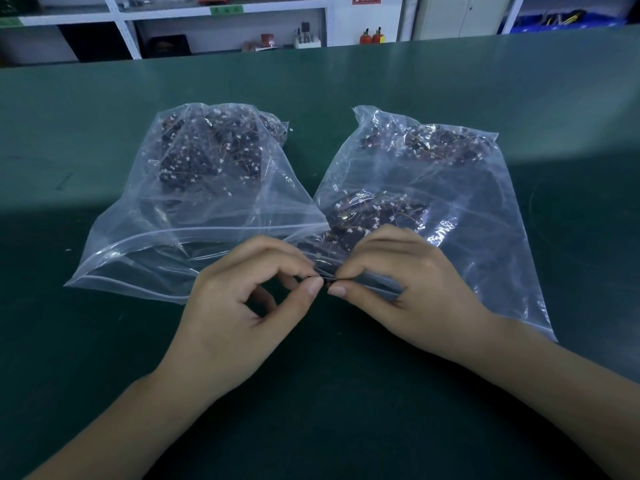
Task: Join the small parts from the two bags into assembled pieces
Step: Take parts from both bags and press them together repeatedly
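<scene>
Two clear zip bags lie side by side on the green table (346, 393). The left bag (145, 237) and the right bag (485, 216) each hold a heap of small dark parts with thin wires and white connectors. In front of the bags my left hand (239, 313) and my right hand (401, 285) meet fingertip to fingertip. Both pinch a tiny dark part (323, 279) between thumb and forefinger. The part is mostly hidden by the fingers. My right hand lies over the mouth of the right bag.
The table stretches far back to its rear edge (346, 51). Behind it stand white shelves (221, 15) with boxes, tools and two small red bottles (371, 36). A few white specks lie on the table beside the bags.
</scene>
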`<state>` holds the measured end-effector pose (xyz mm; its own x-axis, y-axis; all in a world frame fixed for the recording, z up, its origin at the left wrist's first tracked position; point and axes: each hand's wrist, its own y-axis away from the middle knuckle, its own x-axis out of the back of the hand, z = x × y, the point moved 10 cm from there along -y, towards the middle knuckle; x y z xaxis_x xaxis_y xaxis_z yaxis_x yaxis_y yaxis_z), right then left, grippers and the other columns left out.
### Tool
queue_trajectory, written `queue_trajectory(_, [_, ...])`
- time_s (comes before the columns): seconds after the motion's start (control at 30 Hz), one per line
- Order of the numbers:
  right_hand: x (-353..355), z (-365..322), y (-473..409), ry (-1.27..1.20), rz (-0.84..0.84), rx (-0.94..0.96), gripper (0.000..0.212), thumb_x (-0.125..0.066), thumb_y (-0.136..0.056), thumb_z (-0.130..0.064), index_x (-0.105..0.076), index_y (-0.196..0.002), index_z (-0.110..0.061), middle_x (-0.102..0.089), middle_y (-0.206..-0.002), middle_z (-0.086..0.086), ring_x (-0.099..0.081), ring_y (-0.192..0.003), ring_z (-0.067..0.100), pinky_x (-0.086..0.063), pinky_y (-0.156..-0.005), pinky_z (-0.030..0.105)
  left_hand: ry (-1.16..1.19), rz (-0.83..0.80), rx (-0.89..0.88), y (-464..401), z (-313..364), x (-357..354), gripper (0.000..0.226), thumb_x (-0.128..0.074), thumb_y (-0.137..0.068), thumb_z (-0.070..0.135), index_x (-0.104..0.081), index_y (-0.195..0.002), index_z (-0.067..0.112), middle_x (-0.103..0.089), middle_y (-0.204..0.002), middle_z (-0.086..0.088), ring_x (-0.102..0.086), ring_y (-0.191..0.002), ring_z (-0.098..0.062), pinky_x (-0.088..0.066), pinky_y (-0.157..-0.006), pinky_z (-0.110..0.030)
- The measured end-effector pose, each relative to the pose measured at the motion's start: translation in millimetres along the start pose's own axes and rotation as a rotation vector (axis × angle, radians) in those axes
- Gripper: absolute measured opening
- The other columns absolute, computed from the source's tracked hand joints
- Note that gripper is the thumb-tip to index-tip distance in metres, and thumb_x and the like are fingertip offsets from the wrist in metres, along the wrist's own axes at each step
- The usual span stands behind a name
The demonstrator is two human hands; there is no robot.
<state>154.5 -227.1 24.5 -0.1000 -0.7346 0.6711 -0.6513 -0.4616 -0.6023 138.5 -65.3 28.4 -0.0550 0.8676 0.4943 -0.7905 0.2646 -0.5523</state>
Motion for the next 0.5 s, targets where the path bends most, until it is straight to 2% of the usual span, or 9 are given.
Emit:
queue_trajectory(0.13, [7.7,1.5,-1.0,-0.040,0.046,-0.048,0.018,-0.074,-0.096,-0.034,-0.079,-0.088,-0.019,-0.068,-0.086,-0.021,-0.063,-0.088,0.008,-0.049,-0.088,0.028,-0.012,0.016,0.018,-0.1,-0.3,1.8,0.010,-0.071,-0.096,0.025,-0.075,-0.090,0.017,-0.071,-0.101,0.006,-0.071,-0.091,-0.023,-0.053,-0.058,-0.033])
queue_trajectory(0.27, [3.2,0.0,-0.7,-0.117,0.005,-0.061,0.011,-0.075,-0.096,-0.026,-0.079,-0.092,-0.017,-0.067,-0.089,-0.025,-0.063,-0.088,0.003,-0.046,-0.091,0.023,-0.024,0.045,0.043,-1.2,-0.3,3.9,0.012,-0.068,-0.093,0.025,-0.069,-0.083,0.016,-0.070,-0.094,0.006,-0.070,-0.089,-0.021,-0.053,-0.059,-0.032])
queue_trajectory(0.37, [-2.1,-0.8,0.8,-0.164,-0.026,-0.070,0.004,-0.076,-0.096,-0.017,-0.079,-0.093,-0.016,-0.070,-0.088,-0.021,-0.063,-0.089,0.005,-0.046,-0.089,0.023,-0.035,0.047,0.027,-1.2,1.2,4.7,0.012,-0.068,-0.090,0.022,-0.068,-0.081,0.015,-0.070,-0.093,0.007,-0.070,-0.087,-0.021,-0.052,-0.058,-0.033])
queue_trajectory(0.5, [-2.4,2.1,2.1,-0.250,-0.027,-0.119,0.006,-0.076,-0.094,-0.016,-0.078,-0.089,-0.015,-0.071,-0.086,-0.016,-0.066,-0.089,0.012,-0.047,-0.087,0.023,-0.027,0.019,0.009,0.0,0.9,1.4,0.012,-0.069,-0.092,0.022,-0.068,-0.082,0.016,-0.069,-0.095,0.007,-0.070,-0.087,-0.022,-0.052,-0.057,-0.034])
